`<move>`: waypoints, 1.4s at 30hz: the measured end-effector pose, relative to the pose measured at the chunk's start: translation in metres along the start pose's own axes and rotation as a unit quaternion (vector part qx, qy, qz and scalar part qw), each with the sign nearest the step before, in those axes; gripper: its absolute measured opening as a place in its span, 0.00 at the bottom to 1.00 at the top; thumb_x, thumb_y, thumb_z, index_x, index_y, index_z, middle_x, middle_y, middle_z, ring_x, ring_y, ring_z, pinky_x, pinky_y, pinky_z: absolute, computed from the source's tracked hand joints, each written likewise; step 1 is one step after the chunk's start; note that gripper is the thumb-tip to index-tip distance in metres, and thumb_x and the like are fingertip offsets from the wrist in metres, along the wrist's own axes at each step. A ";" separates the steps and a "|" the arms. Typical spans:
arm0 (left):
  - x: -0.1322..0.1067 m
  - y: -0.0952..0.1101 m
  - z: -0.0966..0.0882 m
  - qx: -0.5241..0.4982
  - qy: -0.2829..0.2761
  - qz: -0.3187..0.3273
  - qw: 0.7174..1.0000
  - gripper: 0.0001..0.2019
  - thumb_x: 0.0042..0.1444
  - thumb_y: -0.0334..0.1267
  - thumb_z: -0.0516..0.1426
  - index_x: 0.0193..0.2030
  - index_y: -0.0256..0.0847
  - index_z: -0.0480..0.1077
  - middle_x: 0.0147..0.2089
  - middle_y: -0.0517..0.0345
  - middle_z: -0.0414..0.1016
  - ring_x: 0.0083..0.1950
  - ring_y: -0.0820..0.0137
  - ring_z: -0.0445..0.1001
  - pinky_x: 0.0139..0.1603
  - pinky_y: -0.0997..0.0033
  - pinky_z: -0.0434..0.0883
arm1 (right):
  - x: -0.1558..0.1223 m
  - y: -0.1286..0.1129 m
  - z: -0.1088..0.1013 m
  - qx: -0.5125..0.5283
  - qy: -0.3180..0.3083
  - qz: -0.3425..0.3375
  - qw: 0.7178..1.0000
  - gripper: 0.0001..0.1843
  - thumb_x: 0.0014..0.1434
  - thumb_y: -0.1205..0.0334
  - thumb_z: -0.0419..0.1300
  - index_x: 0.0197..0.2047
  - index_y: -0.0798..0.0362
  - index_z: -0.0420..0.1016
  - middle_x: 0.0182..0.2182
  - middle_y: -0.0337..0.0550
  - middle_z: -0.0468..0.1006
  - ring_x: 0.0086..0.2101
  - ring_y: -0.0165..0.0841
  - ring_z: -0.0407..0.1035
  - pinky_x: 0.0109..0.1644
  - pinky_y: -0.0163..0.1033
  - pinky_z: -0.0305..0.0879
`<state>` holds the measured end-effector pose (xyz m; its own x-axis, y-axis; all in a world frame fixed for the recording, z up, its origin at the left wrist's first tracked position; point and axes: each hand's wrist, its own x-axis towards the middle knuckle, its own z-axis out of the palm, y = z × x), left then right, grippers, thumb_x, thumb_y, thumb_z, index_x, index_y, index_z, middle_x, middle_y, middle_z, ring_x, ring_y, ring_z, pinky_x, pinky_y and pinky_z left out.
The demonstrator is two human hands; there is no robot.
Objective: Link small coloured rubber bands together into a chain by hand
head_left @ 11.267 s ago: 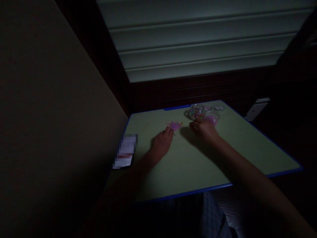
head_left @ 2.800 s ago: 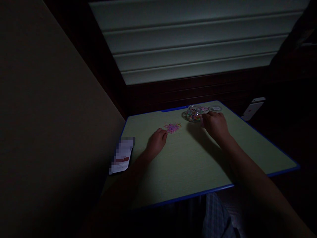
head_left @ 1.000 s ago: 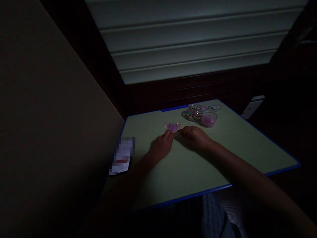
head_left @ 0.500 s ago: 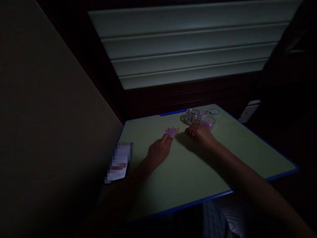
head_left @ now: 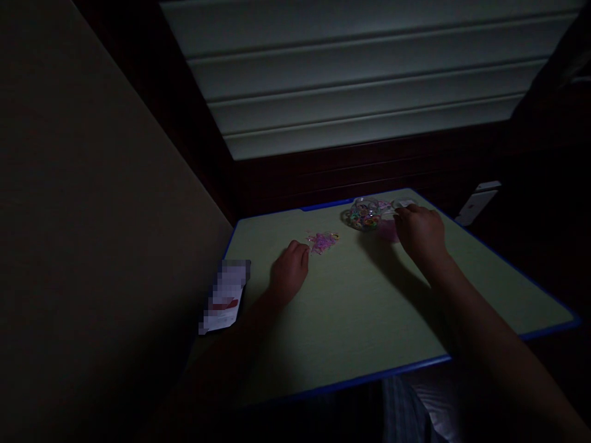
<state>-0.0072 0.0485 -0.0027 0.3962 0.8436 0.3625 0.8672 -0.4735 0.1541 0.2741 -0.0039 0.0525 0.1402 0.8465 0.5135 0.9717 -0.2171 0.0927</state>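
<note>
Shifted away from the loose pink rubber bands (head_left: 322, 242), the right hand (head_left: 419, 234) now hovers at the clear bowl (head_left: 386, 231), its grip impossible to tell, while the left hand (head_left: 289, 272) rests relaxed and apparently empty just beside the bands.

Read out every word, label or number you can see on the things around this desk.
No text can be read.
White paper at the left edge of the desk: pixelated, unreadable.
White label on the clear lid: too small to read.
White object beyond the desk's right edge: a small red mark, no legible text.
</note>
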 end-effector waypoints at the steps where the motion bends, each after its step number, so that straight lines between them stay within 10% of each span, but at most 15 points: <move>1: 0.001 -0.002 0.000 -0.002 0.002 -0.002 1.000 0.12 0.63 0.37 0.44 0.42 0.42 0.68 0.43 0.56 0.69 0.43 0.71 0.70 0.44 0.74 0.66 | 0.000 -0.001 -0.001 0.004 0.007 -0.003 1.000 0.17 0.61 0.65 0.47 0.42 0.58 0.75 0.36 0.54 0.76 0.35 0.39 0.68 0.35 0.41 0.49; 42: -0.002 0.002 0.001 0.049 -0.074 0.056 0.995 0.12 0.64 0.37 0.44 0.42 0.42 0.68 0.43 0.56 0.69 0.42 0.71 0.70 0.41 0.74 0.67 | -0.010 -0.037 0.004 0.140 -0.065 -0.110 0.982 0.18 0.62 0.59 0.46 0.45 0.55 0.75 0.43 0.51 0.76 0.38 0.36 0.71 0.40 0.36 0.58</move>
<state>-0.0065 0.0461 -0.0037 0.5252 0.8185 0.2329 0.8377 -0.5454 0.0281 0.2379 -0.0020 0.0406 -0.0740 0.9166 0.3928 0.9928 0.1048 -0.0576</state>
